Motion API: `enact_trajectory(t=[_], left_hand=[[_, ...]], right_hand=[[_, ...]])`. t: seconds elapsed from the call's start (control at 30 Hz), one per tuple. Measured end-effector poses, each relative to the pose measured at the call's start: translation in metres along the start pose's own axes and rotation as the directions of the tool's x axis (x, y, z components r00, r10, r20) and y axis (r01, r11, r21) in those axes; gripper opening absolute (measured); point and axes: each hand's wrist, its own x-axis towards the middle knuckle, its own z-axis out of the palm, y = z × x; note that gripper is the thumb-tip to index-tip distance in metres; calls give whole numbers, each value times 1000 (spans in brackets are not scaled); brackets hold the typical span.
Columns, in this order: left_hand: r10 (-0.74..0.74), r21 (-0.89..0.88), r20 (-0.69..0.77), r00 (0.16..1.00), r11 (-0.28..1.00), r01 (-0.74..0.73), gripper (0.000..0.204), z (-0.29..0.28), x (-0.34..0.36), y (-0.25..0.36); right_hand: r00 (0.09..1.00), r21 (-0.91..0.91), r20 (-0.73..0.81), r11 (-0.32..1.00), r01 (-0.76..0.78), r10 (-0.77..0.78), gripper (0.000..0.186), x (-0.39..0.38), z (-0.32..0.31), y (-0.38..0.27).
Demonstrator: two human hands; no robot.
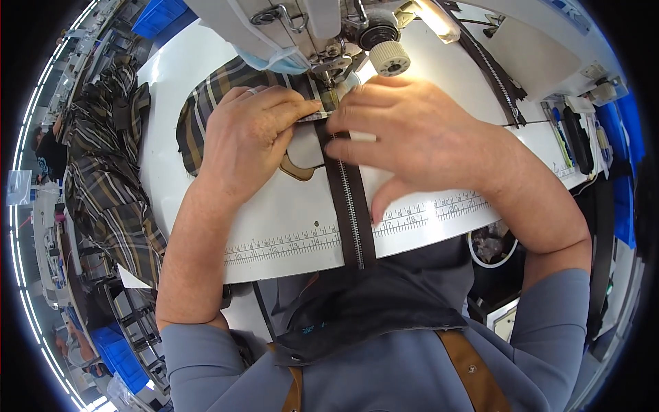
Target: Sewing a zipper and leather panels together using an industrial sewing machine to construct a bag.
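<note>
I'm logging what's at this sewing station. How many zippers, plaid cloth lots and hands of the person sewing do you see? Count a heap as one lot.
Zippers: 2 (near zipper, far zipper)
Plaid cloth lots: 2 (plaid piece on the table, plaid heap at left)
Hands: 2 (left hand, right hand)
Total: 6

Black ruler scale (pixel 288 248), numerals and tick marks legible from where I stand, printed along near edge of white worktable (pixel 274 213). Cream ribbed knob (pixel 389 58) on sewing machine (pixel 316 19): dark numeral, end face. Dark apron (pixel 391 309): small turquoise marks (pixel 309 329), not legible.
</note>
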Motion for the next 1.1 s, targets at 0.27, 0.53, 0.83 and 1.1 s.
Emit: enact_trajectory(t=[0.27,0.53,0.83,1.1], left_hand=[[23,183,-149,989,983,5,19,15,6,3],[-64,-282,-27,998,958,54,25,18,11,-17],[55,-307,12,998,950,-49,22,17,18,-17],[192,-82,16,981,978,-190,21,12,17,-14]], right_hand=[[995,-239,-71,970,46,-65,35,8,38,-8],[999,-171,-34,985,-17,11,27,5,35,-22],[995,-80,-97,997,-6,-2,22,-1,30,-31],[993,-17,-115,1000,-9,7,22,0,28,-34]])
